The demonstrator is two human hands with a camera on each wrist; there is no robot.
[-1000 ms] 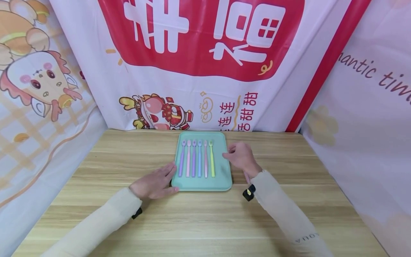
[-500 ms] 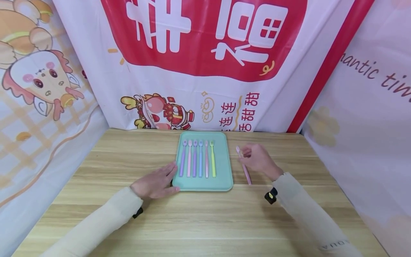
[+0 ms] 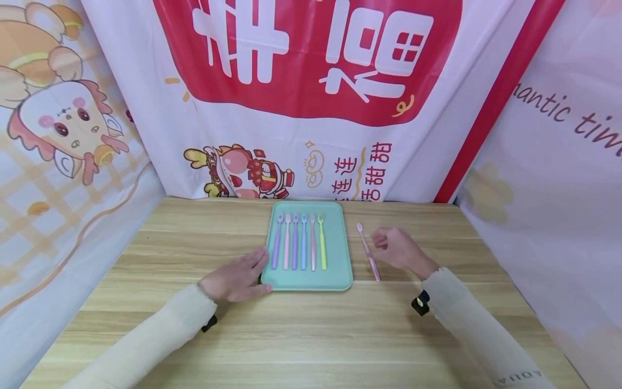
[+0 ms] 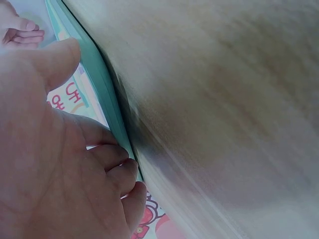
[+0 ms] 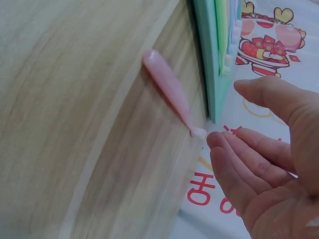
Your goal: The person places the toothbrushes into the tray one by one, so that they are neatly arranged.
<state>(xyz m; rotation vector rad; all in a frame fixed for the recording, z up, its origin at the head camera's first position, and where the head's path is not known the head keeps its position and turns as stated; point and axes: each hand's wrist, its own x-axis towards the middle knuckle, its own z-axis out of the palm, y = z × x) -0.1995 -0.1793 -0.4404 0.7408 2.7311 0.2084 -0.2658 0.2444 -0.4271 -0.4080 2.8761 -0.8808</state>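
On the mint-green tray (image 3: 306,280) several toothbrushes lie side by side, heads to the back: purple, pink, blue and a yellow toothbrush (image 3: 323,243) rightmost. My left hand (image 3: 235,276) rests at the tray's left edge, fingers against the side and thumb at the near corner. Right of the tray, a single pink toothbrush (image 3: 365,240) lies slanted on the table. Beside it is my right hand (image 3: 397,247), fingers loosely bent and holding nothing. The right wrist view shows a gap between thumb and fingers, with the pink toothbrush (image 5: 169,84) on the wood beyond the fingertips.
The wooden table (image 3: 311,340) ends at the back against a hanging red-and-white cloth (image 3: 301,108). Patterned cloths (image 3: 549,178) also hang at both sides. Each wrist carries a small black device (image 3: 420,303).
My right hand has moved right, from the tray's right rim to past the pink toothbrush, which it partly covered before. My left hand and the toothbrushes on the tray stay in place.
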